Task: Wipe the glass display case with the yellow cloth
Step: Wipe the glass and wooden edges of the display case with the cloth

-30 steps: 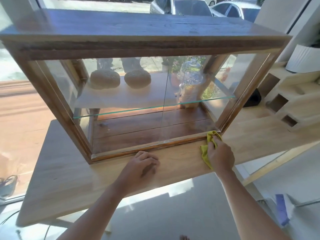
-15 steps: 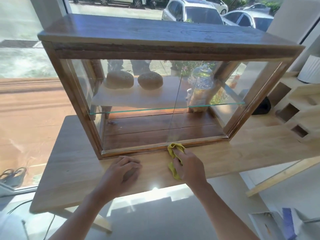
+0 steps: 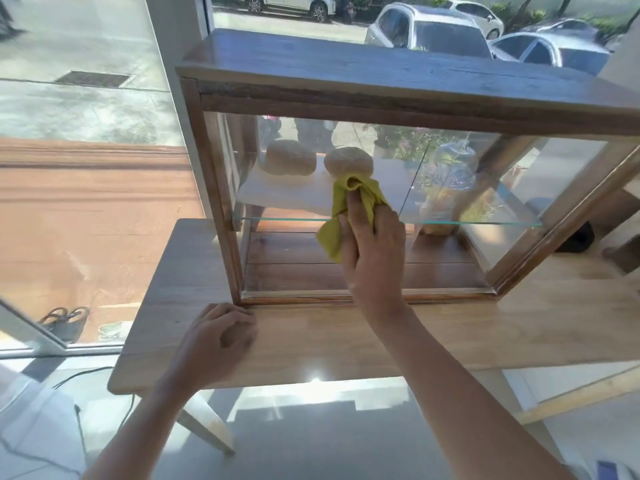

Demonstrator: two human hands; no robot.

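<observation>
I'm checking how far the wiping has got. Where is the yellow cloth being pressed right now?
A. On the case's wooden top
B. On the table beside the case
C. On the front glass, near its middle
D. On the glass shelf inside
C: the right hand presses the yellow cloth against the front glass of the display case, about level with the inner shelf.

Right hand [image 3: 372, 244] raised toward twelve o'clock, fingers closed in a grip; left hand [image 3: 218, 337] loosely curled, palm down.
</observation>
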